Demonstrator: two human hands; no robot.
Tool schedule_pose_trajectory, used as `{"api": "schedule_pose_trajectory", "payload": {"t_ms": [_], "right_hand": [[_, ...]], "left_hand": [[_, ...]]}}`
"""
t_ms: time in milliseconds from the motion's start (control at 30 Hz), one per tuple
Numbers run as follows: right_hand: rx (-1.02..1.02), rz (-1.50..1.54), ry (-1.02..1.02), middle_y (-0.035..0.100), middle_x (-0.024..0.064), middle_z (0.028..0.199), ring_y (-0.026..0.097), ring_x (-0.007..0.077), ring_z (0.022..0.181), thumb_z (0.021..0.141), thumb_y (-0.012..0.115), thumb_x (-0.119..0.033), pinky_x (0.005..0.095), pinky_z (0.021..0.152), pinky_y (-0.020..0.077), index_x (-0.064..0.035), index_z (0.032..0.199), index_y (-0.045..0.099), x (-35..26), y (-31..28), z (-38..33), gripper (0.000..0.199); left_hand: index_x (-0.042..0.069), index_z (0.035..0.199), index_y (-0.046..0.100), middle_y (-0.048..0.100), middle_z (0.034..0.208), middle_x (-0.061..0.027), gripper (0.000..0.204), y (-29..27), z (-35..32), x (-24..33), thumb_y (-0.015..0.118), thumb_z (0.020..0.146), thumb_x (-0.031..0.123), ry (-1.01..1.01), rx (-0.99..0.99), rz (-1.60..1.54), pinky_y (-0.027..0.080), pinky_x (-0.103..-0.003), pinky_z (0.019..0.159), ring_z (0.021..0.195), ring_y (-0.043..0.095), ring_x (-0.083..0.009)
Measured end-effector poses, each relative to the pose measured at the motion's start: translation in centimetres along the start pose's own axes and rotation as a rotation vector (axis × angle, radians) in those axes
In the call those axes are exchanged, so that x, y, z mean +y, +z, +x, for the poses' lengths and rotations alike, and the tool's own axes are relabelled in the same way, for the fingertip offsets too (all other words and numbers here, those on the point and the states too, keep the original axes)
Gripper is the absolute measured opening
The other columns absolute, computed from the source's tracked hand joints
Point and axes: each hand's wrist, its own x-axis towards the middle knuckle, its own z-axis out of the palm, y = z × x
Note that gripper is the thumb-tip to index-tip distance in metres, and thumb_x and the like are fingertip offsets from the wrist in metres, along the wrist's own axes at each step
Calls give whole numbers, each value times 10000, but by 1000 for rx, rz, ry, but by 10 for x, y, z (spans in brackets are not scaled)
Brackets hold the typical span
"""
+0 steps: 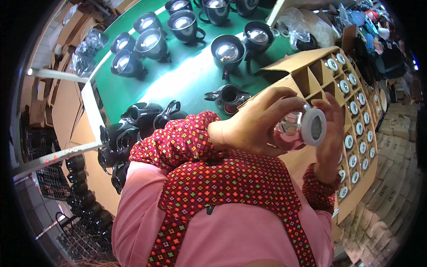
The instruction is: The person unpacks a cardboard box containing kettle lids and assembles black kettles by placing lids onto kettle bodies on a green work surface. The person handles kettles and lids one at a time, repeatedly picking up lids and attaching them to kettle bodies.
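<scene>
Taking the divided cardboard carton [307, 61] as our landmark, we find a column of glossy black cups [76, 179] far to its left, stacked perhaps to save room. Nearer, yet well left of the carton, black handled pieces [141, 114] lie heaped together, while black mugs [182, 26] with mirror-like insides stand spaced out above and left of it, probably so that each can be picked up singly. Just left of the carton, our left hand [255, 119] is clamped around a shiny vessel [289, 132] with a white ring cap [315, 127], tilted so that the cap faces our view; that grip seems to leave the cap end free. Our right hand [330, 129], fingers bent and apart, is between vessel and carton, close to the cap; we cannot tell whether it touches. Inside the carton, white-capped vessels [353, 107] sit one to a cell, presumably to stop them knocking, and a few cells show no cap. As for the surface, a green tabletop [189, 101] with a bright glare spreads left of the carton. Around us, brown boxes [73, 29] and clear plastic bags [90, 50] crowd the far left, and tan packages [386, 196] lie in rows to the carton's right.
</scene>
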Motion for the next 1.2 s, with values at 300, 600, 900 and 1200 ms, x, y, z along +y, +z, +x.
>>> {"api": "schedule_pose_trajectory", "payload": {"t_ms": [300,600,900,1200], "right_hand": [[-227,591,324,604,139,1380,590,274,1308,1075,525,-495,485,1094,518,-49,1513,454,91,62,-28,629],[-177,1337,520,540,216,1502,558,511,1321,1053,406,-609,608,882,584,-124,1569,440,95,22,-30,709],[29,921,485,561,227,1459,604,528,1235,1035,452,-593,592,757,612,-110,1578,416,120,-1,-45,728],[-151,334,196,603,186,1426,622,309,1305,925,775,-101,451,1048,557,7,1516,419,87,59,-37,699]], "left_hand": [[-1,1584,302,324,1623,-271,1122,-33,-41,-25,967,756,361,-125,-121,-182,367,-497,1205,1496,383,-425],[17,1126,735,349,1596,-356,545,-81,-109,-118,921,746,361,-497,-519,886,319,-587,1229,1463,359,-546],[27,1012,750,535,1441,-275,422,-141,-65,-19,928,728,283,-720,-168,710,484,-488,1073,1285,576,-442],[-65,1011,699,532,1474,-264,494,-175,-44,102,949,783,294,-178,257,172,472,-423,1085,1353,558,-361]]}}
